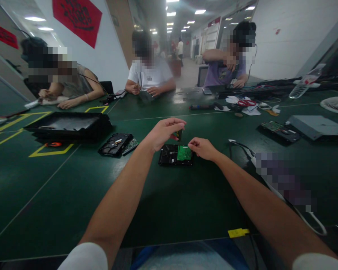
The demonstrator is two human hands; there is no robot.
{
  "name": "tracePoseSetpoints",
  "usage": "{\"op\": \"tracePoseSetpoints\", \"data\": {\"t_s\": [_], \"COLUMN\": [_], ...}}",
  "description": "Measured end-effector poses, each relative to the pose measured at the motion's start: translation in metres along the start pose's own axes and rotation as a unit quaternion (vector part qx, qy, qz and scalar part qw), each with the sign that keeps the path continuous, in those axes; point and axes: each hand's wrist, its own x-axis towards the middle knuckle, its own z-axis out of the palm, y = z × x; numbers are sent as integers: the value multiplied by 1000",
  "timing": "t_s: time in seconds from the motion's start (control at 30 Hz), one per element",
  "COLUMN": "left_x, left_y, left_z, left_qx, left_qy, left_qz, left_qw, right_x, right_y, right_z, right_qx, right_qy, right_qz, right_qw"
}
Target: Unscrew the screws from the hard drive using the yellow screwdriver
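Observation:
A black hard drive (168, 155) lies flat on the green table in front of me, a bright green circuit board (184, 153) showing on its right part. Just above the drive's back edge, my left hand (166, 134) is closed on a small dark piece (180, 135) that hangs below the fingertips; its kind is unclear. At the drive's right back corner is my right hand (204, 149), with thumb and fingers pinched together beside the green board. Whatever is in that pinch is too small to make out.
Left of the drive lie another hard drive (115, 144) and a loose circuit board (130, 147), with black trays (70, 125) beyond. To the right are a white cable (266, 182), another drive (280, 132) and a grey metal box (321, 126). Several people sit across the table.

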Motion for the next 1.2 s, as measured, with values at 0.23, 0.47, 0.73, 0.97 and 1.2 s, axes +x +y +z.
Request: {"op": "tracePoseSetpoints", "data": {"t_s": [0.23, 0.47, 0.73, 0.97, 1.2], "left_x": [2, 0, -2, -1, 0], "left_y": [-2, -1, -1, -1, -2], "left_z": [0, -2, 1, 0, -1], "left_qx": [-51, 53, -3, -26, -26], "left_qy": [-11, 13, -42, -39, -33], "left_qz": [-3, 13, -4, -6, -8], "left_qw": [999, 998, 999, 999, 999], "right_x": [0, -1, -1, 1, 1], "right_y": [1, -1, -2, 3, 3], "right_z": [0, -1, 0, 1, 0], "right_qx": [-2, 2, -7, -9, 0], "right_qy": [-1, 1, 2, 0, -1], "right_qz": [-8, -11, -13, -11, -5], "right_qw": [1000, 1000, 1000, 1000, 1000]}}
